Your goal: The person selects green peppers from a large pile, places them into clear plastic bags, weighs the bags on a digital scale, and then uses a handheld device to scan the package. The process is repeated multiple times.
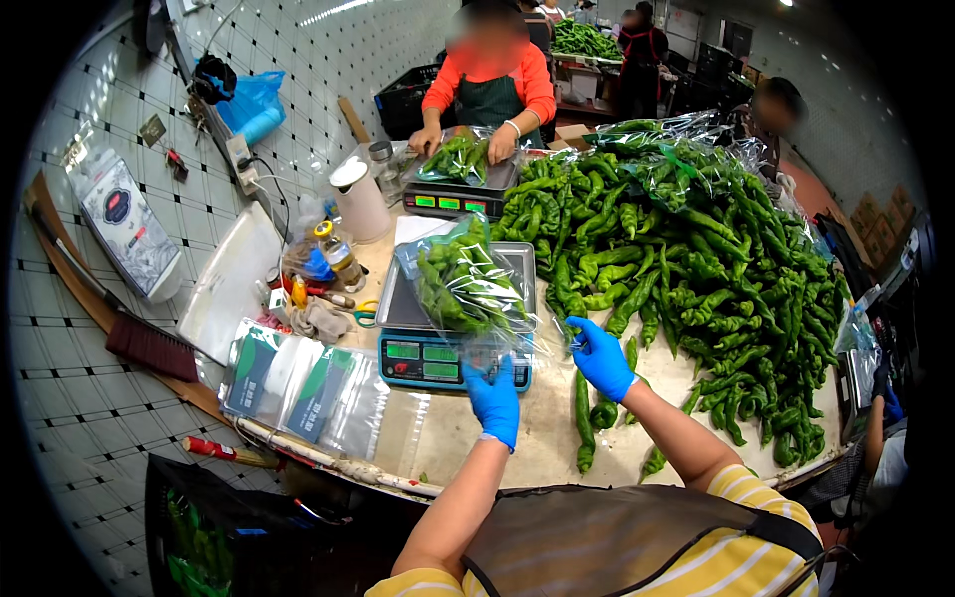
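Observation:
A clear plastic bag of green peppers [470, 283] leans over the metal tray of a blue digital scale [456, 377]. My left hand [494, 403], in a blue glove, is at the bag's lower end, thumb and fingers around the loose plastic, which blurs over the fingertips. To the right of the scale, my gloved right hand [603, 360] has its thumb and fingertips together at the edge of the clear plastic. Close by that hand, a few loose long green peppers [583, 425] lie on the table. The large pile of green peppers [694, 269] spreads beyond it.
Flat printed plastic bags [298, 384] lie at the left, near scissors [365, 313], an oil bottle [339, 257] and a white jug [359, 200]. Across the table, a person in orange sleeves [539, 82] handles a pepper bag on a second scale [451, 201]. A dark crate [224, 515] stands below.

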Motion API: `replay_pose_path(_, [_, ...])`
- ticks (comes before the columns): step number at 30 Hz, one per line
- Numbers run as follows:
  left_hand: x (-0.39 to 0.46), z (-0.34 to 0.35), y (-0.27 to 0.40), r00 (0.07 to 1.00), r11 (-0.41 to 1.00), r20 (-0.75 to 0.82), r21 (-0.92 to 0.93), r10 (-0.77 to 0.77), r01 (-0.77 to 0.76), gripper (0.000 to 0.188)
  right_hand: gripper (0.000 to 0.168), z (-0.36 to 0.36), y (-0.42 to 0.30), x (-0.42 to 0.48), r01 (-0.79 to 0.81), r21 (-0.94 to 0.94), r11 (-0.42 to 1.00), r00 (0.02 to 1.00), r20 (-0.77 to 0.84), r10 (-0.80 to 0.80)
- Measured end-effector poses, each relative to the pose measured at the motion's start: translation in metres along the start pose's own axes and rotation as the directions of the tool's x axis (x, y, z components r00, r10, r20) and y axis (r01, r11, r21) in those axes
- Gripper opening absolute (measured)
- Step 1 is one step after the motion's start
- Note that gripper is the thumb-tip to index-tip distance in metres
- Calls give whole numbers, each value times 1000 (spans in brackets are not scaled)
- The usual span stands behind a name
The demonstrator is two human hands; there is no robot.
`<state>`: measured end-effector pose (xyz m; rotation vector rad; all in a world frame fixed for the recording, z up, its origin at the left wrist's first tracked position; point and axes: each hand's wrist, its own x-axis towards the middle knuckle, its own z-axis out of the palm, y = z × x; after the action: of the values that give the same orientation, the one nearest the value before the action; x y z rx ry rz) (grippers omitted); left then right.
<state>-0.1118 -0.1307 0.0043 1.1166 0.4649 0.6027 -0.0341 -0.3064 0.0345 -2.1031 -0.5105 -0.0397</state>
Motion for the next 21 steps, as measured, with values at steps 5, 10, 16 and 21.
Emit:
replay_pose_path(5, [14,-25,18,990,997,-136,58,-35,43,37,55,-13,9,4,114,-80,990,993,-7,-115])
replay_pose_path(10, [-19,-30,27,997,988,4,128,-83,82,42,47,-11,7,7,105,-124,987,994,22,-103])
replay_pose_path(16, [-30,9,31,819,834,210,285,-535,472,68,27,-11,2,9,104,-166,981,991,-60,-116])
replay_pose_path(21, [8,13,-40,999,935,37,356,-27,12,95,16,-10,0,17,110,-223,968,992,-29,-119])
